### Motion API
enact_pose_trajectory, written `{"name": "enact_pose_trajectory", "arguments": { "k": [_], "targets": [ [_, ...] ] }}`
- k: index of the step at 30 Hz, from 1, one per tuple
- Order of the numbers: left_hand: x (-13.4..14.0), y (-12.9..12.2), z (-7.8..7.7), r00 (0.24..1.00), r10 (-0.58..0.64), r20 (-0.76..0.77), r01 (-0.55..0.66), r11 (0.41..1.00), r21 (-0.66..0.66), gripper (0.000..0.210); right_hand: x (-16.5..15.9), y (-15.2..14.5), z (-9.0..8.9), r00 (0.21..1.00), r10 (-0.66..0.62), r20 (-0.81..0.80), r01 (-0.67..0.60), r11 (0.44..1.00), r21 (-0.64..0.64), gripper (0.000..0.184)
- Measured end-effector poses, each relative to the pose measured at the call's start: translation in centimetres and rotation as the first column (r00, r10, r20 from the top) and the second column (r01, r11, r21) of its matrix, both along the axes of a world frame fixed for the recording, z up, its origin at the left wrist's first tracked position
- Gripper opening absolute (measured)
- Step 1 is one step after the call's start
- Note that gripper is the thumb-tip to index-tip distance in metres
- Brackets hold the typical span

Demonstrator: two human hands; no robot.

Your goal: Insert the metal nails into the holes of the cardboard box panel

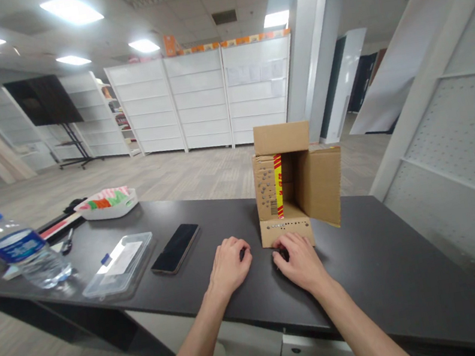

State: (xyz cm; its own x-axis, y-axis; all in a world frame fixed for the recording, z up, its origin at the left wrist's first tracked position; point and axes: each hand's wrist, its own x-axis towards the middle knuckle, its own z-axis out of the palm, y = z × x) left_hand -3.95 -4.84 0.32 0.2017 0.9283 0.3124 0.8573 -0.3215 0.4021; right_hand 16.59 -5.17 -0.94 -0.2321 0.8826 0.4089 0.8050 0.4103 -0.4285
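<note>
My left hand rests on the dark desk with its fingers curled inward. A dark spot shows between its thumb and fingers; I cannot tell whether it is an object or shadow. In front of the cardboard box, my right hand is curled too, around something small and dark that its fingers mostly hide. The right fingertips are at the box's lowered front flap. The box stands open towards me, with one flap up, one swung right and a yellow and red tape strip down its front. Small holes or studs dot the cardboard.
Left of my hands lie a black phone and a clear plastic case. Farther left are a water bottle and a white basket of colourful items. A perforated panel borders the desk on the right.
</note>
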Motion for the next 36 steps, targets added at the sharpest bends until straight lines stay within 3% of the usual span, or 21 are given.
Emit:
{"name": "enact_pose_trajectory", "arguments": {
  "k": [25,36],
  "targets": [
    [0.00,0.05,-0.06,1.000,0.002,-0.007,-0.002,1.000,0.004,0.017,-0.14,-0.46,0.52,0.996,0.076,0.038,-0.076,0.997,-0.002,0.016],
    [-0.03,0.14,-0.15,1.000,-0.002,0.001,0.002,1.000,-0.006,0.016,-0.29,-0.75,0.85,0.993,0.099,0.064,-0.097,0.995,-0.031,0.007]
  ]
}}
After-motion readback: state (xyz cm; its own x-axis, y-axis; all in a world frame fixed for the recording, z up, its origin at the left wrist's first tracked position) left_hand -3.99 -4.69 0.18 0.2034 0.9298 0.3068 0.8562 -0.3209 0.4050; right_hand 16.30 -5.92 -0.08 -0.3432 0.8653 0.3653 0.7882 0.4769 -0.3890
